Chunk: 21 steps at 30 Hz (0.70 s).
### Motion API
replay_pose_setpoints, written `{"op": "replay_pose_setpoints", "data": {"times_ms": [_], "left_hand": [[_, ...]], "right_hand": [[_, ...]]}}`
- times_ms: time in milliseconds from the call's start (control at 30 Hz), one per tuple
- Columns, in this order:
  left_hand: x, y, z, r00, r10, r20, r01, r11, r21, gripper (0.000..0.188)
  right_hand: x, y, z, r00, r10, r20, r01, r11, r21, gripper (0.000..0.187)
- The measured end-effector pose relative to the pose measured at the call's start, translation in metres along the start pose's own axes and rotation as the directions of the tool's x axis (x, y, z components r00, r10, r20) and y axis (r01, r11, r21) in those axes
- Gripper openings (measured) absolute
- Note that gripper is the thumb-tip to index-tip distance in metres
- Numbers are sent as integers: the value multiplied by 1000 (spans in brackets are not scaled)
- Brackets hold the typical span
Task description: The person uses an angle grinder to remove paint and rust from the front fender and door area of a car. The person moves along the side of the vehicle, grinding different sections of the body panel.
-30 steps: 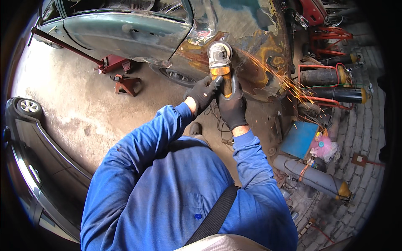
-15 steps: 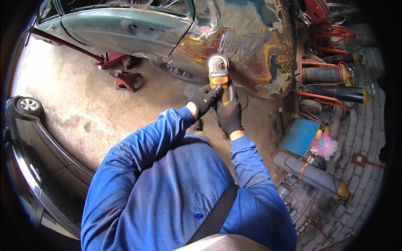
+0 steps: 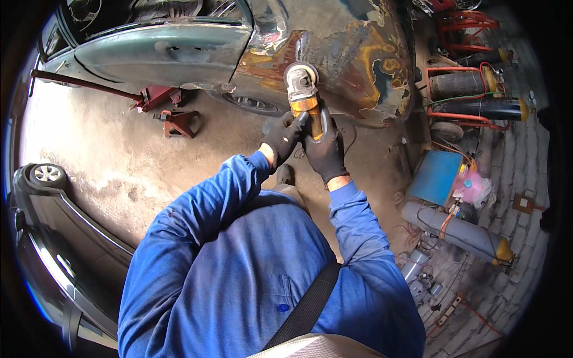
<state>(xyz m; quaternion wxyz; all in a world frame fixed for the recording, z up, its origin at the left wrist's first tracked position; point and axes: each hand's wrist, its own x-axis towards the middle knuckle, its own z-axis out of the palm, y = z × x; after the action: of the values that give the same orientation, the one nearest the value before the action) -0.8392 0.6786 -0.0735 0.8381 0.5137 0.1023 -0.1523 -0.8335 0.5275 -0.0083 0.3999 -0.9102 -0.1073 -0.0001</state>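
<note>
Both of my hands wear dark gloves and grip a yellow angle grinder (image 3: 305,106) with a silver head. My left hand (image 3: 283,138) closes on its left side, thumb along the yellow body. Around the rear of the body wraps my right hand (image 3: 326,150). The grinder's pale round disc (image 3: 309,70) lies over the rear side panel (image 3: 271,70) of a green car, above the wheel; whether it touches the metal I cannot tell. That panel is patchy, with rust brown, yellow and bare grey areas. A cord (image 3: 352,140) loops on the floor near my right hand.
Left of the wheel stand a red floor jack (image 3: 156,97) and a red jack stand (image 3: 177,123). A dark car (image 3: 77,227) is parked at the left. Along the right lie gas cylinders (image 3: 477,108), a blue box (image 3: 437,177), a grey cylinder (image 3: 456,230) and hoses.
The grinder, still in both hands, has moved slightly up and left in the picture, its head tilting left. The car and jack have shifted left and the right-side items upward as the view turned.
</note>
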Motion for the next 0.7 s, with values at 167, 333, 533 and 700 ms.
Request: {"op": "replay_pose_setpoints", "data": {"times_ms": [167, 333, 533, 700], "left_hand": [[5, -16, -10, 991, -128, 33, 127, 991, 35, 52], [3, -4, -3, 996, -85, -8, 85, 996, 39, 52], [-8, 52, 19, 980, 191, -50, -164, 929, 331, 49], [-10, 21, 37, 991, 92, -96, -69, 972, 225, 47]], "right_hand": [[-11, 7, 6, 1000, 23, 14, -25, 991, 131, 82], [-8, 5, 5, 999, 37, 29, -42, 979, 197, 78], [15, 0, -3, 985, -102, -139, 124, 979, 159, 89], [-3, 22, -6, 997, 45, -58, -37, 989, 143, 83]]}}
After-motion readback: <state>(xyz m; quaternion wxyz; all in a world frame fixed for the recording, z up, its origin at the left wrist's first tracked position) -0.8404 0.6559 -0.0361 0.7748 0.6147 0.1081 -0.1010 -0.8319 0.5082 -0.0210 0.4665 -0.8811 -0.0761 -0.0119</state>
